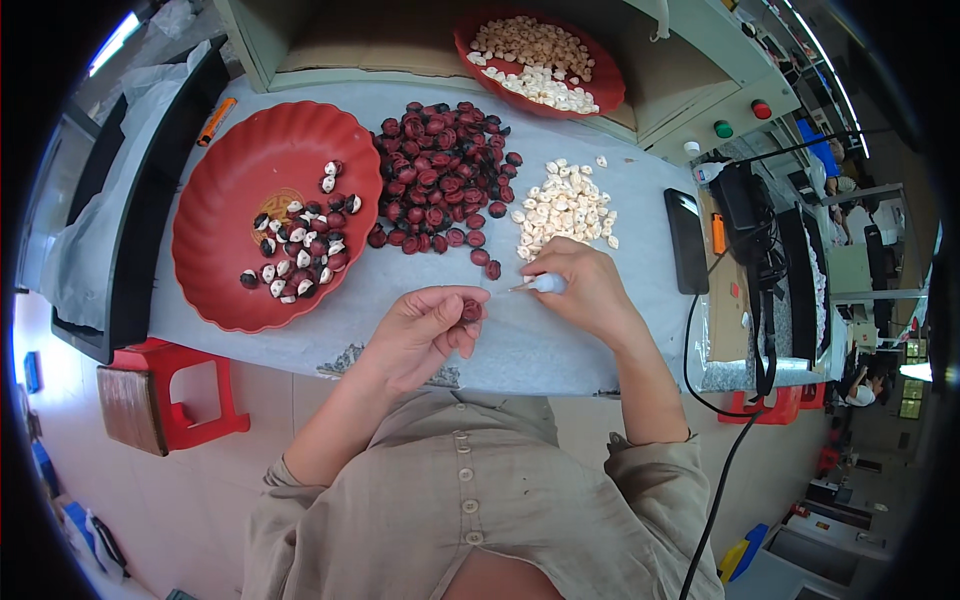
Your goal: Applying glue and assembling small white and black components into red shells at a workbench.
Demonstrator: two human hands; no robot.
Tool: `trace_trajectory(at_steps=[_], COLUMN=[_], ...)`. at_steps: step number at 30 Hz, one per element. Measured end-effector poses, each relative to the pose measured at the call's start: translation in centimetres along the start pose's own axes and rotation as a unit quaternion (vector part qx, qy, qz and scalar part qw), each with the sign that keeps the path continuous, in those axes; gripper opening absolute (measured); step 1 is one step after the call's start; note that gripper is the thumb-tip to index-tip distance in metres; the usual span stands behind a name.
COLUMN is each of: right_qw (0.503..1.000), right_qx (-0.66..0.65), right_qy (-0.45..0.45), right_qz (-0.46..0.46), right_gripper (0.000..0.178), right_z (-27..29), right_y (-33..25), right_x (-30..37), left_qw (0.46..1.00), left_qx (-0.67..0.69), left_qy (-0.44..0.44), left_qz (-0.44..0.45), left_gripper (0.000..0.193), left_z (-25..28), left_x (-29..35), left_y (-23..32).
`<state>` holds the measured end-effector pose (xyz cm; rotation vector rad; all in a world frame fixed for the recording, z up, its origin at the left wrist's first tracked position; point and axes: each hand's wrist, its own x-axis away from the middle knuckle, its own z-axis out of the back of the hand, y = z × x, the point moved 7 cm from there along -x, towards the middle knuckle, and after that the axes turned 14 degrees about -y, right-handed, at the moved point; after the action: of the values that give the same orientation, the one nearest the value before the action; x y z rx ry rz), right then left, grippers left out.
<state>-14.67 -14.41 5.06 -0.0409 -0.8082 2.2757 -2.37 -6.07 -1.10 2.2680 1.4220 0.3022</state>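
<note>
My left hand (415,335) pinches a small dark red, cup-like piece (470,311) between thumb and fingers, over the near part of the table. Close to its right, my right hand (590,290) grips a small pale squeeze bottle (548,284) with a thin needle tip. That tip points left toward the held piece, a short gap away. Beyond my hands lies a heap of dark red and blackish cup-like pieces (440,170). Right of it, just past my right hand, small cream-white pieces (565,205) are spread in a loose pile.
A scalloped red plate (225,190) at left bears several dark red pieces joined with white ones. Another red plate (610,85) with cream and tan pieces stands in the cabinet (690,100). A phone (686,242), cables and an orange lighter (718,234) lie right; an orange marker (216,121) lies left.
</note>
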Motion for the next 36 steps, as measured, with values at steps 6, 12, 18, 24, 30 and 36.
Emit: trace_trajectory(at_steps=[6, 12, 18, 24, 30, 36], right_qw=[0.994, 0.895, 0.807, 0.938, 0.952, 0.958], right_qx=[0.039, -0.44, -0.585, -0.279, -0.233, -0.18], right_qy=[0.097, 0.077, 0.085, 0.162, 0.153, 0.17], right_qz=[0.022, -0.012, -0.001, 0.125, 0.126, 0.146], right_gripper=[0.018, 0.013, 0.011, 0.012, 0.016, 0.017], right_z=[-0.1, -0.7, -3.4, -1.3, -1.1, -1.1], right_y=[-0.2, 1.2, -0.4, -3.2, -4.1, -4.6], right_x=[0.0, 0.8, 0.9, 0.9, 1.0, 1.2], left_qw=[1.0, 0.999, 0.997, 0.997, 0.999, 0.999], left_qx=[0.012, 0.011, 0.013, 0.024, 0.021, 0.012], left_qy=[0.004, 0.04, 0.069, 0.071, 0.047, 0.033], left_qz=[-0.009, -0.004, 0.01, 0.01, 0.008, 0.002], left_gripper=[0.027, 0.027, 0.027, 0.026, 0.024, 0.023], left_z=[0.0, -0.1, -0.2, -0.3, -0.4, -0.8], left_x=[0.0, -0.3, -0.9, -1.0, -1.1, -1.1], left_y=[0.2, 0.4, 0.0, 0.2, 0.1, 0.3])
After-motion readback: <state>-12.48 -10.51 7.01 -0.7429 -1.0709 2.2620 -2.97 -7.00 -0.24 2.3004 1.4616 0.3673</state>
